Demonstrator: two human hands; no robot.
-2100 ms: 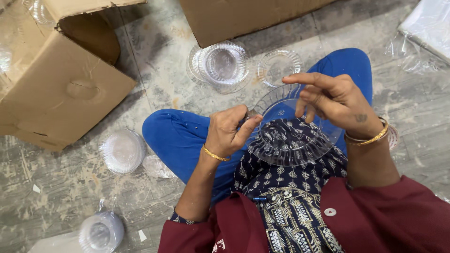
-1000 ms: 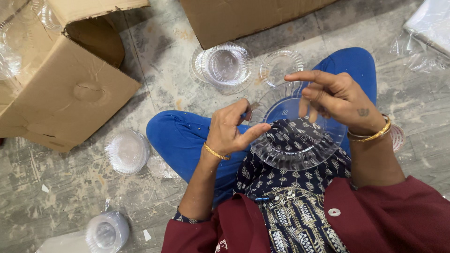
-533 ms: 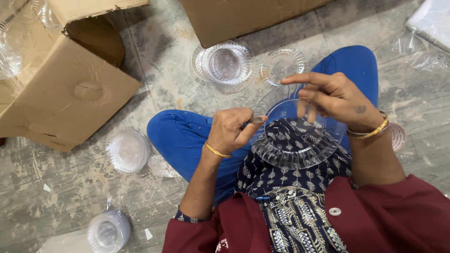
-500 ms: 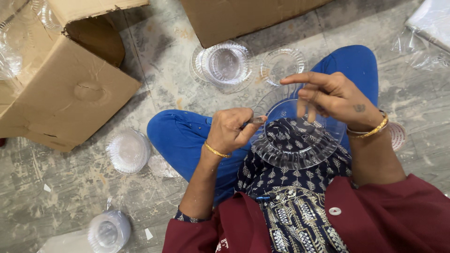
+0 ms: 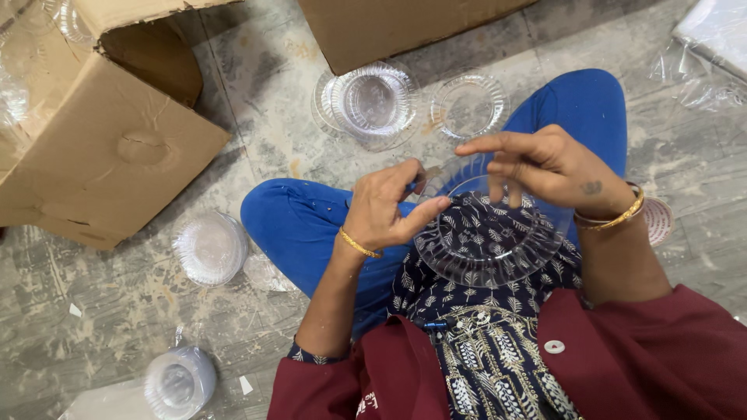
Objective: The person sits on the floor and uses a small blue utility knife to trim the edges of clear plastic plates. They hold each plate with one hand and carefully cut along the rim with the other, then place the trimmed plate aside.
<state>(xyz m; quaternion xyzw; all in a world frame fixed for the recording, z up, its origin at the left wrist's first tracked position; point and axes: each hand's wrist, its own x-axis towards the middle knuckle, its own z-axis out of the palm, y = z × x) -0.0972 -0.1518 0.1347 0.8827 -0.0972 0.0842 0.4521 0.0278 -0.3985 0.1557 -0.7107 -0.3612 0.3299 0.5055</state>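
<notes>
Left fingers [image 5: 405, 204] pinch clear plate [image 5: 490, 249] rim; right fingers [image 5: 506, 159] loosely spread above; far rim hidden.

Maroon jacket [image 5: 646, 358], open at front, sleeves pushed up toward the elbows; one round white button [image 5: 554, 347] on the right front panel; a bit of white lettering low on the left panel. Under it, a dark navy tunic [image 5: 482, 365] with small white leaf print and a pale yellow patterned strip down the centre; a matching printed cuff [image 5: 311, 356] shows at the left sleeve edge. Bright blue trousers [image 5: 303, 225], plain, covering both legs. Left hand [image 5: 385, 208]: one thin gold bangle [image 5: 356, 243] at the wrist. Right hand [image 5: 545, 167]: wider gold bangles [image 5: 615, 219] at the wrist, small dark tattoo mark [image 5: 593, 187] on the back of the hand.
</notes>
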